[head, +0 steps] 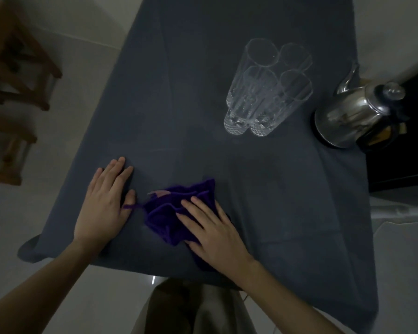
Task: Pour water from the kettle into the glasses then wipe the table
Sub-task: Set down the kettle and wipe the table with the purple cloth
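Note:
A crumpled purple cloth (169, 213) lies on the dark grey tablecloth (179, 104) near the front edge. My right hand (215, 230) presses down on the cloth's right side, fingers spread over it. To the left of the cloth, my left hand (106, 201) rests flat on the table with nothing in it, its thumb close to a loose purple thread. Several tall clear glasses (266, 90) stand grouped at the back right. A shiny steel kettle (355, 114) stands at the table's right edge, spout pointing away.
Wooden chairs (17, 68) stand on the pale floor to the left of the table. A dark surface (401, 165) adjoins the table's right side behind the kettle. My legs show below the front edge.

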Demonstrator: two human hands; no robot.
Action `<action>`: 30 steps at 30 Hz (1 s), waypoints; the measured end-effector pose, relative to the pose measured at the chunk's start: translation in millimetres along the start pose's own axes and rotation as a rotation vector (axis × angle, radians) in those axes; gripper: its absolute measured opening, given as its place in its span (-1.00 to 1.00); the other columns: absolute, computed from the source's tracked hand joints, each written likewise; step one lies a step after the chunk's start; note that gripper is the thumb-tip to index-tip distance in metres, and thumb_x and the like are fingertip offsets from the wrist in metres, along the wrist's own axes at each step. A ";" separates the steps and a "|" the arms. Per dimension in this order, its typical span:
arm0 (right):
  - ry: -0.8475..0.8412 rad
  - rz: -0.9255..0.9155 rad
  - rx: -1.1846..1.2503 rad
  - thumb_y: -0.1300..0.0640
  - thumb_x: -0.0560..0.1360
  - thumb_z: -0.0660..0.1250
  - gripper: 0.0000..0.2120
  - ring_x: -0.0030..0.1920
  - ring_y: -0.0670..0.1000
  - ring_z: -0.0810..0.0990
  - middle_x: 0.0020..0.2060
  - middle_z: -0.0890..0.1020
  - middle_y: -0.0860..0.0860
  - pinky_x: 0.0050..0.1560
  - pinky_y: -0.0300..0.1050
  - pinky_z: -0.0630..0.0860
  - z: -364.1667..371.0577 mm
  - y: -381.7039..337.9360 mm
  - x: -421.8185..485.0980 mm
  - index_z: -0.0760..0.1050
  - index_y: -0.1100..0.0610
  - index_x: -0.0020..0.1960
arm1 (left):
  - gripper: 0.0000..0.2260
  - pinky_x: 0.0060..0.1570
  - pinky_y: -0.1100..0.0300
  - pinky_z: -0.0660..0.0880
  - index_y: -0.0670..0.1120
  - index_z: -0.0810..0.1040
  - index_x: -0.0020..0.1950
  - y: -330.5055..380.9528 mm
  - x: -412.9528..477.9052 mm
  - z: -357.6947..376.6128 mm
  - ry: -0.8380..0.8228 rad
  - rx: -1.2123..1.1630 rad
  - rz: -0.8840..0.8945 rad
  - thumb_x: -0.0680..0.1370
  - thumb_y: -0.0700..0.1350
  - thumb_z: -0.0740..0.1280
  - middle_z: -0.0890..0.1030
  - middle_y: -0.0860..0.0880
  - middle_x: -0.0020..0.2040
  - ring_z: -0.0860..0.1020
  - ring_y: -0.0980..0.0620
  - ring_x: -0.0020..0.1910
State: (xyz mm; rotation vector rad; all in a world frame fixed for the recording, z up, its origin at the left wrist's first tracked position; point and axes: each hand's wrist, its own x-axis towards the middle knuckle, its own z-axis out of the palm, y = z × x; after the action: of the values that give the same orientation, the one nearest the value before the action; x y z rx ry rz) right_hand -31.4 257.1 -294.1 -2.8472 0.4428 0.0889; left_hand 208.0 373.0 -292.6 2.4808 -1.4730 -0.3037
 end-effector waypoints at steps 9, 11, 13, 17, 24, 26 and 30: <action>0.032 0.169 -0.021 -0.02 0.50 0.21 -0.50 0.51 0.02 0.22 0.47 0.38 0.02 0.48 0.09 0.20 -17.1 66.4 -76.0 0.40 0.05 0.42 | -0.48 0.53 0.14 -0.12 -0.16 0.30 0.46 2.5 -1.2 0.0 0.006 0.007 -0.004 0.58 0.09 0.01 0.22 -0.12 0.53 0.12 -0.05 0.54; 0.047 0.215 -0.030 -0.01 0.51 0.20 -0.51 0.50 0.02 0.22 0.46 0.38 0.04 0.44 0.08 0.18 -20.2 84.5 -98.8 0.41 0.08 0.41 | -0.47 0.53 0.12 -0.10 -0.16 0.29 0.46 2.8 -1.5 0.0 0.001 0.011 -0.005 0.59 0.11 -0.01 0.22 -0.12 0.54 0.12 -0.05 0.54; 0.068 0.284 -0.030 0.00 0.52 0.19 -0.52 0.50 0.01 0.21 0.45 0.40 0.05 0.43 0.08 0.18 -23.6 103.7 -127.3 0.40 0.10 0.41 | -0.45 0.53 0.09 -0.09 -0.15 0.28 0.47 2.8 -1.3 -0.3 -0.003 0.013 -0.005 0.59 0.12 -0.02 0.22 -0.12 0.54 0.12 -0.05 0.54; 0.077 0.453 -0.030 -0.13 0.62 0.02 -0.49 0.52 0.00 0.17 0.47 0.34 0.00 0.44 0.02 0.18 -33.5 140.4 -188.0 0.36 0.11 0.45 | -0.45 0.53 0.11 -0.10 -0.15 0.27 0.48 2.4 -1.6 -0.2 -0.003 0.020 -0.007 0.59 0.12 -0.03 0.20 -0.12 0.54 0.12 -0.06 0.54; 0.268 0.752 0.165 -0.25 0.61 -0.07 -0.39 0.50 -0.02 0.24 0.42 0.43 0.02 0.53 -0.03 0.01 -24.5 124.5 -187.0 0.45 0.13 0.37 | -0.48 0.53 0.07 -0.07 -0.19 0.31 0.45 5.2 -0.6 0.8 0.010 0.034 -0.008 0.58 0.07 0.01 0.24 -0.16 0.52 0.16 -0.11 0.52; 0.323 0.766 0.219 -0.26 0.60 -0.06 -0.38 0.47 -0.04 0.25 0.39 0.46 0.01 0.52 -0.13 -0.05 -23.0 108.6 -170.8 0.48 0.13 0.35 | -0.49 0.53 0.04 -0.04 -0.19 0.32 0.44 4.8 -0.7 1.1 0.014 0.040 -0.014 0.58 0.06 0.03 0.25 -0.16 0.51 0.17 -0.11 0.52; 0.332 0.653 0.220 -0.19 0.62 0.00 -0.46 0.47 0.01 0.30 0.40 0.46 0.01 0.51 -0.02 0.05 -19.4 81.0 -127.3 0.49 0.13 0.34 | -0.50 0.53 0.03 -0.04 -0.16 0.30 0.45 3.1 -0.1 1.2 0.005 0.052 -0.019 0.59 0.06 0.03 0.23 -0.14 0.53 0.16 -0.09 0.53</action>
State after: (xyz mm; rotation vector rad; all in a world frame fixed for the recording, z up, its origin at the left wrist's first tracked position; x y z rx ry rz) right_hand -176.9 214.5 -282.5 -2.3918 1.3424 -0.2971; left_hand 205.1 371.5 -292.8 2.5360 -1.4745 -0.2659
